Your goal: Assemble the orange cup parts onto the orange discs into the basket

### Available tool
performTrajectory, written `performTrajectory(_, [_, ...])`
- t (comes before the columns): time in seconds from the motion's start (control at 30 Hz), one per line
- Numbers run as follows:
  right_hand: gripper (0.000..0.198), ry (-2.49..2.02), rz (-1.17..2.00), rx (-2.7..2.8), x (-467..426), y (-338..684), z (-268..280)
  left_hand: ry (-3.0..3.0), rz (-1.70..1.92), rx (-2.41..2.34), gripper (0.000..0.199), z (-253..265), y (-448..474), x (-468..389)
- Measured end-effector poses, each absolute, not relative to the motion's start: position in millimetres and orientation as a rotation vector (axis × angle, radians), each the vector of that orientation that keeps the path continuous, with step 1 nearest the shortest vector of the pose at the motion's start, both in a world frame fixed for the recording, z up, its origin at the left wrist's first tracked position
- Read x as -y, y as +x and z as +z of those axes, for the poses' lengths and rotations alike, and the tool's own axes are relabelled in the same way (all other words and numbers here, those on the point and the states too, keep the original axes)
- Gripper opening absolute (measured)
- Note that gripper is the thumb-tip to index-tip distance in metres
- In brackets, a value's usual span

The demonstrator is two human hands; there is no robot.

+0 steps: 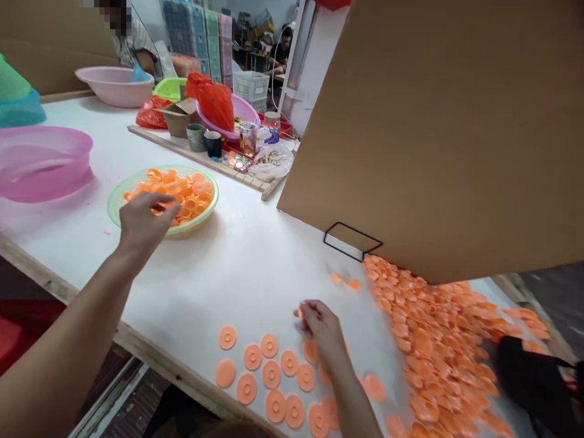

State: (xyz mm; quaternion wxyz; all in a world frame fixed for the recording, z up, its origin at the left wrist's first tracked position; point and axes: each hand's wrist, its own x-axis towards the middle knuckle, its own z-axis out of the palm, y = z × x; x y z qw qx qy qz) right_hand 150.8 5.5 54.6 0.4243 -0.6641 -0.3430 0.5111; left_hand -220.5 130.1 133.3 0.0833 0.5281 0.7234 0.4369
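Note:
My left hand point(145, 222) is over the near left side of a pale green basin point(114, 204). Its thumb and forefinger are apart, with nothing seen between them. Orange plastic cup-shaped pieces point(194, 188) fill the basin. Lower down, my right hand point(322, 328) hovers above the white table, fingertips pinched together; what is in them, if anything, is too small to make out. Flat orange discs point(271, 375), most with a raised ring in the centre, lie spread beside and under that hand. My right forearm hides some of them.
A large heap of orange pieces point(433, 340) covers the table's right side below a cardboard panel point(429, 134). A black wire frame point(351, 241) appears at the panel's foot. Pink basin point(45, 161) stands left. Cups, bags and a box point(180, 118) crowd the back. A person point(137, 45) is beyond.

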Motion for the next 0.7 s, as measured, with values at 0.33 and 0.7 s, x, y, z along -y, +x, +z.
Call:
performTrajectory(0.33, [0.040, -1.649, 1.503, 0.904, -2, 94, 56, 2.117, 0.360, -1.322, 0.018, 26, -121, 9])
performTrajectory(0.7, [0.036, -1.678, 1.444, 1.075, -15, 93, 48, 1.964, 0.448, -1.438, 0.010, 21, -68, -32])
